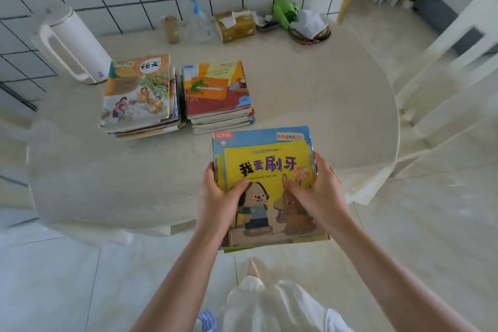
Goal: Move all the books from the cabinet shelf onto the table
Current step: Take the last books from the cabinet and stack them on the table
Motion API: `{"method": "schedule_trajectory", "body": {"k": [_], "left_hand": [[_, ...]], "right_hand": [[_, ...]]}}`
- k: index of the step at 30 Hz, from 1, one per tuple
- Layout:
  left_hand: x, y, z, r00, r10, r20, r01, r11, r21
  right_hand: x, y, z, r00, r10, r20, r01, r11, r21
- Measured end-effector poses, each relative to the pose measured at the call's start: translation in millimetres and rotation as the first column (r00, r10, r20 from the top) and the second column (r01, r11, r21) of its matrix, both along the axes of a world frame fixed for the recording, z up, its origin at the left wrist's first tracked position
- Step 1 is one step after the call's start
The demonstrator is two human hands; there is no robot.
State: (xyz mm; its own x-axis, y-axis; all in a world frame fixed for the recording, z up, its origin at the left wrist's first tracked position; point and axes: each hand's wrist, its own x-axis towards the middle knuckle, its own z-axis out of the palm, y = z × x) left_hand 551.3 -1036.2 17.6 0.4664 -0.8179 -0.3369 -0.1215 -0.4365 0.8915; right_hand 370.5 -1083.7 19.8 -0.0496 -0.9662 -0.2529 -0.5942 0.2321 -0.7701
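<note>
I hold a stack of picture books over the near edge of the pale table; the top one is yellow with a cartoon dog and rabbit, over a blue-edged one. My left hand grips the stack's left side, thumb on the cover. My right hand grips its right side the same way. Two other book stacks lie on the table: the left stack with a textbook cover on top, and the right stack topped by an orange and red cover. The cabinet shelf is out of view.
A white kettle stands at the table's back left. Along the tiled wall sit a jar, a pump bottle, a tissue box and a green thing by a small dish. A white chair stands to the right.
</note>
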Motion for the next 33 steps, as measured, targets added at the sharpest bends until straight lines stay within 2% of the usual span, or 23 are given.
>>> {"method": "schedule_trajectory", "body": {"k": [8, 17, 21, 25, 28, 33], "left_hand": [[20.2, -88.2, -5.5, 1.000, 0.000, -0.012, 0.000, 1.000, -0.015], [2.3, -178.4, -15.4, 0.993, 0.068, -0.100, -0.072, 0.997, -0.038], [-2.9, -207.2, -26.1, 0.995, 0.062, -0.076, -0.067, 0.996, -0.063], [-0.7, -222.5, -41.1, 0.994, 0.064, -0.089, -0.071, 0.995, -0.069], [5.9, -229.4, -51.7, 0.998, 0.032, -0.053, -0.036, 0.997, -0.073], [17.5, -223.1, -68.8, 0.999, -0.032, -0.014, 0.030, 0.993, -0.115]], "right_hand": [[19.0, -88.3, 2.7, 1.000, -0.004, 0.006, 0.004, 1.000, 0.010], [0.8, -187.5, 0.4, 0.997, 0.061, 0.052, -0.065, 0.995, 0.073], [-7.4, -227.8, -1.7, 0.994, 0.066, 0.081, -0.076, 0.990, 0.120], [-10.1, -248.9, -4.3, 0.986, 0.042, 0.163, -0.069, 0.984, 0.162], [-9.7, -257.5, -9.0, 0.959, -0.039, 0.281, -0.024, 0.975, 0.220], [-4.1, -249.5, -41.0, 0.911, -0.002, 0.412, -0.053, 0.991, 0.123]]}}
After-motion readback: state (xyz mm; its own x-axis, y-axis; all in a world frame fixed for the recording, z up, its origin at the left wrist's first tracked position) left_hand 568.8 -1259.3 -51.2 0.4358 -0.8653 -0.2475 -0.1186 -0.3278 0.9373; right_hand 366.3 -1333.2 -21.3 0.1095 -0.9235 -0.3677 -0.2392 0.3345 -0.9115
